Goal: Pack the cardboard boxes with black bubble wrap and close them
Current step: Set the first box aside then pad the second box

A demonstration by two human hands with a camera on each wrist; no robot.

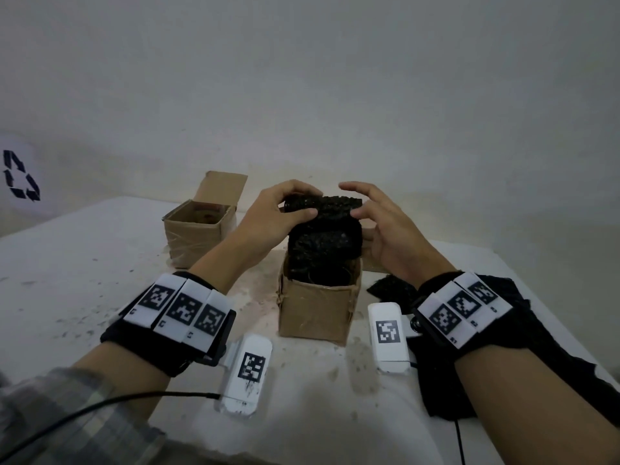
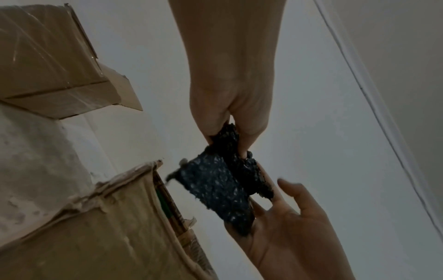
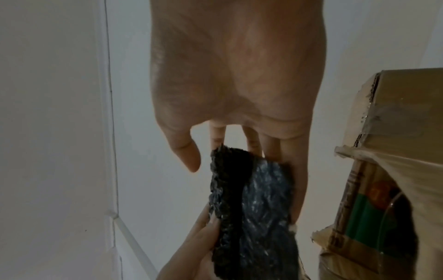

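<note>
the person stands at a white table [image 1: 84, 263] with both hands raised over a small open cardboard box [image 1: 318, 310] just in front of them. a strip of black bubble wrap [image 1: 323, 229] rises out of that box, its lower part tucked inside and its top folded over above the rim. the left hand [image 1: 271, 218] pinches the folded top at its left end, thumb in front and fingers curled over the back; the left wrist view shows the wrap caught between thumb and fingers. the right hand [image 1: 385, 229] is spread, its fingers straight and lying flat against the right end of the wrap, the thumb held clear, so it steadies rather than grips. a second cardboard box [image 1: 199, 229] sits behind and to the left, lid flap up. more black wrap [image 1: 496, 347] lies on the table under the right forearm. two white tagged blocks [image 1: 246, 372] rest near the box.
</note>
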